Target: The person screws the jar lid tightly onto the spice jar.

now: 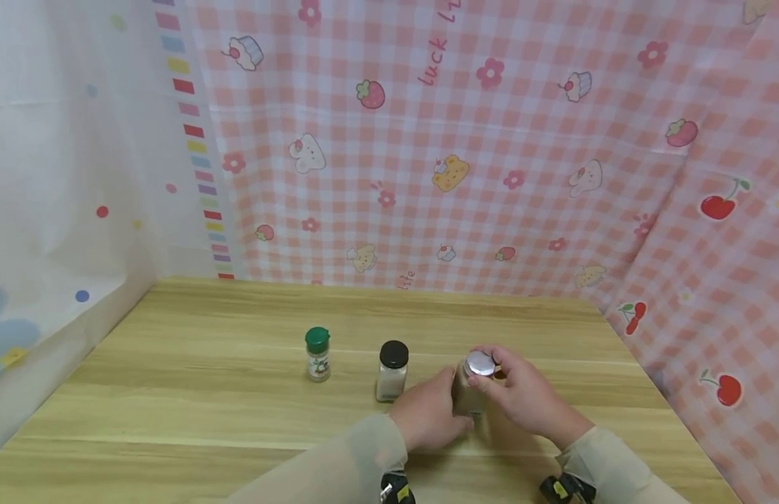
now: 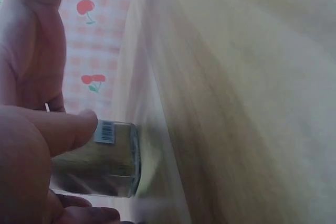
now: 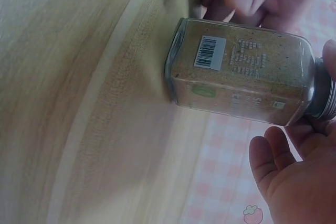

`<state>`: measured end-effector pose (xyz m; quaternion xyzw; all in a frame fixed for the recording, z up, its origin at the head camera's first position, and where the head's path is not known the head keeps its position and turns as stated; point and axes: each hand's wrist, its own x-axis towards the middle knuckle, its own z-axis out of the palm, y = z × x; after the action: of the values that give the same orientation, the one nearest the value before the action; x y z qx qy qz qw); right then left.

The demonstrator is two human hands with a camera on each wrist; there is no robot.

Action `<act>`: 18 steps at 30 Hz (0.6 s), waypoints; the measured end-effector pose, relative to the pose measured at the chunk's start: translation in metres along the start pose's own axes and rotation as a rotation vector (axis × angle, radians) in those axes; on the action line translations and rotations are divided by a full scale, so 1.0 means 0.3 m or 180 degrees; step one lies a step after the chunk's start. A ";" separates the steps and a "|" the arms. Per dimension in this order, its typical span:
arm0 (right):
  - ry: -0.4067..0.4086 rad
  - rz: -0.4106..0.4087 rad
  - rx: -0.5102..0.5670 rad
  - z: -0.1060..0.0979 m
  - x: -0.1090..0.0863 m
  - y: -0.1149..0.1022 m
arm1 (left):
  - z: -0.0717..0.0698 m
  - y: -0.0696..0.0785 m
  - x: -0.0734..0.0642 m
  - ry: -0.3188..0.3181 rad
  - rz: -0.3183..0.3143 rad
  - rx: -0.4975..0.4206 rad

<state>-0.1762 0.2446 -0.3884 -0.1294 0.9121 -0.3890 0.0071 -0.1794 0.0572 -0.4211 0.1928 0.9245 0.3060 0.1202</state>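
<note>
A square glass spice jar with brown powder inside stands upright on the wooden table, to the right of the middle. My left hand holds its body from the left side. At the top, my right hand pinches the silver lid between thumb and fingers. The right wrist view shows the jar from the side, with a barcode label low on the glass. In the left wrist view the left thumb lies against the jar next to that label.
A black-lidded square jar of pale contents stands just left of my left hand. Farther left is a small green-capped shaker. A small dark item shows partly behind my right hand. Checked pink cloth hangs behind the table.
</note>
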 end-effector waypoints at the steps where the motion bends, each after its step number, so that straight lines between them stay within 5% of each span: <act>1: 0.0004 -0.0016 -0.0013 -0.002 0.000 0.002 | -0.005 0.000 -0.009 -0.0052 0.0006 0.0016; 12: 0.0057 -0.0184 -0.0088 -0.013 0.002 0.017 | -0.086 -0.036 -0.109 -0.0391 0.0218 0.0082; 18: 0.0238 -0.0366 -0.0156 -0.028 -0.008 0.029 | -0.146 -0.093 -0.189 -0.0342 0.0341 -0.0022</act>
<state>-0.1768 0.2569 -0.3889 -0.1670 0.9120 -0.3709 -0.0524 -0.1511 -0.0105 -0.3979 0.2577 0.9040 0.3044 0.1537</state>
